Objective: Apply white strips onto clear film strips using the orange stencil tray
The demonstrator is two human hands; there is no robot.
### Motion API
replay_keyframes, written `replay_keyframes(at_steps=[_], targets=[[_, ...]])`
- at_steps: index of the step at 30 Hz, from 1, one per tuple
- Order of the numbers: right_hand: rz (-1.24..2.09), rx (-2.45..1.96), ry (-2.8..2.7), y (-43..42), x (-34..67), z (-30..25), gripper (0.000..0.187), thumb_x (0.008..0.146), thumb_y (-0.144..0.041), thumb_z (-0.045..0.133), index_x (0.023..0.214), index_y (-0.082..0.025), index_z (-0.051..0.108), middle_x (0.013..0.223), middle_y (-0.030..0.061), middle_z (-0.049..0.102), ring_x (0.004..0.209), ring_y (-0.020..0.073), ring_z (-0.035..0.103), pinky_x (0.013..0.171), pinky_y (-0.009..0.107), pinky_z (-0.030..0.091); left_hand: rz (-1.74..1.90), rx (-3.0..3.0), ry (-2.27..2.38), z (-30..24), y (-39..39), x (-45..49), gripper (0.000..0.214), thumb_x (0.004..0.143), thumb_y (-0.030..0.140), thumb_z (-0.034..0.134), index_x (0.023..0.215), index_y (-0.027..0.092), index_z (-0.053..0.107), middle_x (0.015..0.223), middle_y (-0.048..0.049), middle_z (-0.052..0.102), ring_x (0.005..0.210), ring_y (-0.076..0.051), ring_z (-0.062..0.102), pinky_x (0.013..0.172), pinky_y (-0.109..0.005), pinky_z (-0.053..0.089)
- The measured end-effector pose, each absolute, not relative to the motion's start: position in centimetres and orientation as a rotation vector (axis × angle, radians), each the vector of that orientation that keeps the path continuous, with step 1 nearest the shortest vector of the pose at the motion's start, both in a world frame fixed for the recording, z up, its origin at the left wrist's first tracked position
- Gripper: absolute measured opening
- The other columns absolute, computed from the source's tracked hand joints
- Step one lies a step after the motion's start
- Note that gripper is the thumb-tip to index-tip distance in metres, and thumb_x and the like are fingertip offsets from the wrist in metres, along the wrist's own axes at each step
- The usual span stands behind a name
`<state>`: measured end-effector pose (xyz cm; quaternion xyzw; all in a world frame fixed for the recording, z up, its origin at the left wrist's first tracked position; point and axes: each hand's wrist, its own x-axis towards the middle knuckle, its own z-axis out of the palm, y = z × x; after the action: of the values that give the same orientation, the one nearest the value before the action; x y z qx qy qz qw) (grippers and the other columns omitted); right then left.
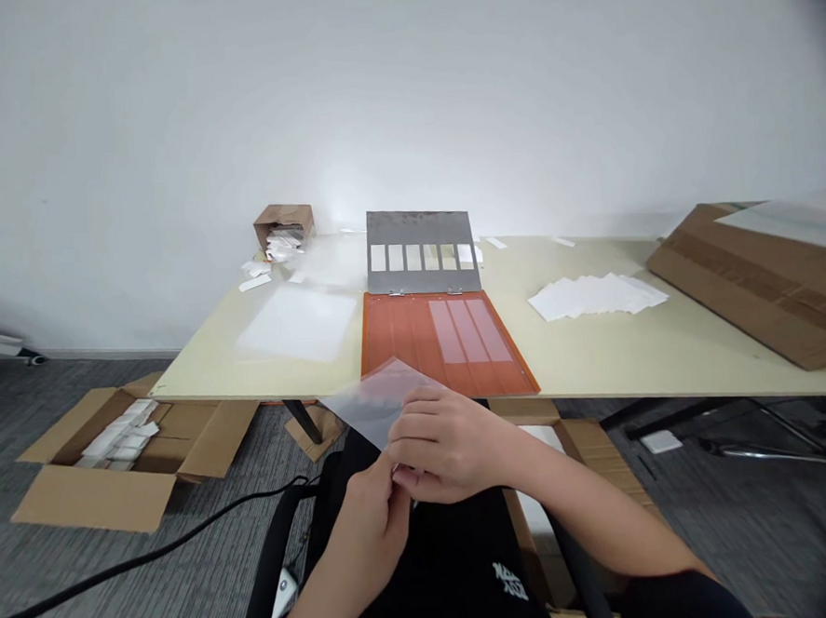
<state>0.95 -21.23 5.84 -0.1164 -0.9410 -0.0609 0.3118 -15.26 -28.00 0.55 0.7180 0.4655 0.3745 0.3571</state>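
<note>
Above my lap, a clear plastic sheet (377, 400) is held at its near corner by both hands, its far part reaching toward the table edge. My left hand (375, 502) pinches it from below with thumb and fingers. Against it, my right hand (442, 442) is closed at the same corner, fingers curled over the sheet. Just beyond lies an orange board (407, 337) with several pale translucent strips (466, 329) on its right half. A grey metal plate (414, 225) with several rectangular windows is hinged to its back edge and leans upright.
Left of the board lies a stack of translucent sheets (298, 321); right, fanned white cards (594, 295). A small carton (285, 214) stands back left, a large cardboard box (767, 278) at right. On the floor is an open carton (92, 492); a black cable (155, 553) runs nearby.
</note>
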Motion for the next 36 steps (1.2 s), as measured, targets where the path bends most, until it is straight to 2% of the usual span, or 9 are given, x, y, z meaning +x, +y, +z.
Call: replay_keyframes(at_steps=[10, 15, 18, 21, 25, 27, 29, 31, 36], targets=[[-0.353, -0.319, -2.487, -21.5, 0.9, 5.7, 0.020, 0.089, -0.016, 0.051, 0.069, -0.019, 0.056, 0.069, -0.0014, 0.057, 0.060, 0.0111, 0.043, 0.072, 0.028, 0.042, 0.951, 1.857, 1.251, 0.3, -28.0, -15.3, 0.018, 0.090, 0.014, 0.040, 0.077, 0.020, 0.050, 0.066, 0.0009, 0.058, 0.054, -0.012, 0.053, 0.052, -0.021, 0.036], [-0.033, -0.497, -2.361, -21.3, 0.6, 5.0, 0.012, 0.083, -0.016, 0.050, 0.071, -0.020, 0.050, 0.066, -0.0014, 0.056, 0.063, 0.0112, 0.049, 0.070, 0.027, 0.043, 0.951, 1.705, 1.204, 0.7, -28.0, -15.1, 0.015, 0.093, 0.021, 0.043, 0.089, 0.019, 0.057, 0.066, 0.0010, 0.057, 0.061, -0.015, 0.058, 0.060, -0.023, 0.044], [0.171, -0.604, -2.273, -21.3, 0.5, 4.8, 0.010, 0.079, -0.013, 0.050, 0.073, -0.021, 0.049, 0.067, -0.0013, 0.059, 0.063, 0.0111, 0.052, 0.067, 0.026, 0.043, 0.987, 1.495, 1.117, 0.2, -28.2, -14.6, 0.016, 0.094, 0.027, 0.047, 0.100, 0.019, 0.059, 0.084, -0.0030, 0.065, 0.074, -0.016, 0.062, 0.070, -0.026, 0.050], [0.320, -0.695, -2.232, -21.6, 0.4, 4.8, 0.009, 0.077, -0.012, 0.050, 0.074, -0.021, 0.049, 0.068, -0.0012, 0.060, 0.064, 0.0112, 0.052, 0.062, 0.024, 0.042, 0.999, 1.193, 0.958, -0.8, -28.5, -13.9, 0.030, 0.092, 0.032, 0.057, 0.119, 0.019, 0.055, 0.107, -0.0075, 0.067, 0.092, -0.019, 0.065, 0.083, -0.031, 0.054], [0.457, -0.709, -2.287, -22.1, 0.3, 4.6, 0.009, 0.075, -0.011, 0.051, 0.076, -0.020, 0.052, 0.069, -0.0017, 0.061, 0.062, 0.0108, 0.051, 0.061, 0.022, 0.041, 1.054, 0.824, 0.647, -1.6, -28.5, -13.9, 0.059, 0.072, 0.037, 0.081, 0.124, 0.023, 0.055, 0.125, -0.0101, 0.064, 0.114, -0.026, 0.062, 0.095, -0.039, 0.052], [0.484, -0.686, -2.340, -22.3, 0.3, 4.4, 0.010, 0.074, -0.010, 0.051, 0.077, -0.020, 0.053, 0.068, -0.0022, 0.060, 0.061, 0.0108, 0.051, 0.061, 0.022, 0.041, 1.074, 0.621, 0.554, -1.3, -28.1, -14.3, 0.056, 0.074, 0.052, 0.076, 0.118, 0.022, 0.061, 0.125, -0.0111, 0.065, 0.118, -0.030, 0.060, 0.094, -0.043, 0.053], [0.486, -0.673, -2.389, -22.4, 0.2, 4.2, 0.011, 0.073, -0.010, 0.051, 0.076, -0.020, 0.053, 0.066, -0.0029, 0.058, 0.061, 0.0107, 0.050, 0.061, 0.023, 0.040, 1.072, 0.462, 0.588, -0.9, -27.5, -14.8, 0.056, 0.082, 0.064, 0.060, 0.116, 0.018, 0.063, 0.117, -0.0126, 0.068, 0.114, -0.030, 0.063, 0.092, -0.045, 0.053], [0.468, -0.671, -2.423, -22.5, 0.2, 4.1, 0.011, 0.073, -0.009, 0.052, 0.073, -0.020, 0.051, 0.066, -0.0033, 0.057, 0.061, 0.0107, 0.050, 0.063, 0.023, 0.039, 1.080, 0.370, 0.683, -0.6, -26.9, -15.3, 0.056, 0.087, 0.062, 0.054, 0.119, 0.016, 0.062, 0.112, -0.0128, 0.070, 0.108, -0.029, 0.066, 0.091, -0.044, 0.054], [0.494, -0.755, -2.444, -22.3, 0.4, 4.3, 0.013, 0.073, -0.009, 0.054, 0.074, -0.020, 0.050, 0.068, -0.0040, 0.055, 0.061, 0.0094, 0.048, 0.057, 0.021, 0.035, 1.120, 0.398, 0.780, -0.7, -26.6, -15.4, 0.055, 0.087, 0.045, 0.059, 0.135, 0.019, 0.054, 0.117, -0.0105, 0.070, 0.107, -0.026, 0.067, 0.090, -0.041, 0.053]])
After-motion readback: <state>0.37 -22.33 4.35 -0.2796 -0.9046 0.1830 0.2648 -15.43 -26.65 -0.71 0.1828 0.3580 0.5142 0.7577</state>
